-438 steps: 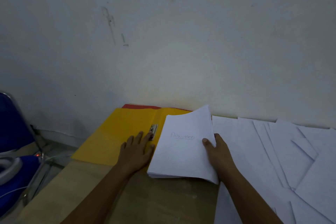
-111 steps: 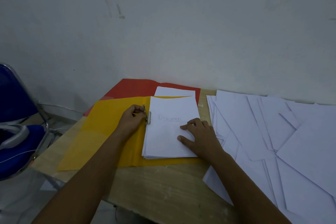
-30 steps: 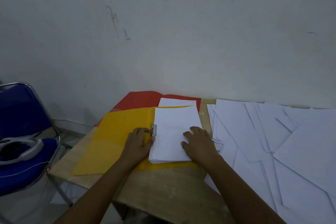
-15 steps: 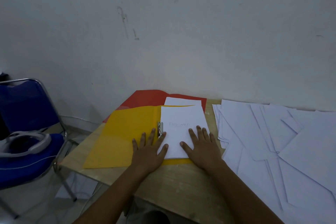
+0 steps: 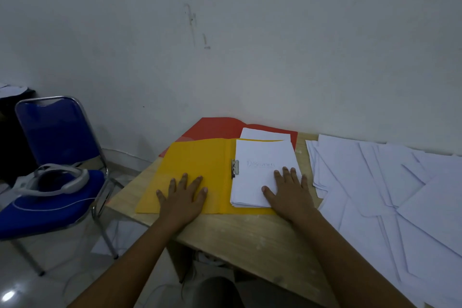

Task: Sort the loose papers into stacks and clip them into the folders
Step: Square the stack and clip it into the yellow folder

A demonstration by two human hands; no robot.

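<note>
A wooden table stands against a plain pale wall. Its right part is covered by loose white papers, spread and overlapping, reaching from the wall edge to the near edge. To the left of the table, on the floor, a blue chair with a metal frame carries a grey headset on its seat.

On the left part of the table a yellow folder lies open and flat. A red folder lies under it, showing past its far edge, with 1 white sheet on top of the red one, just behind the yellow folder. On the right half of the yellow folder sits a stack of white paper, its top sheet carrying a faint handwritten word. A small metal clip sits at the stack's left edge, on the folder's spine.

Both of the person's 2 hands lie flat with fingers straight and spread, holding nothing. The left hand presses on the left flap of the yellow folder, near its front edge, well apart from the stack and to the left of the clip. The right hand rests on the near right corner of the stack, its fingers pointing toward the wall, fingertips just below the written word, its outer edge near the loose papers.
</note>
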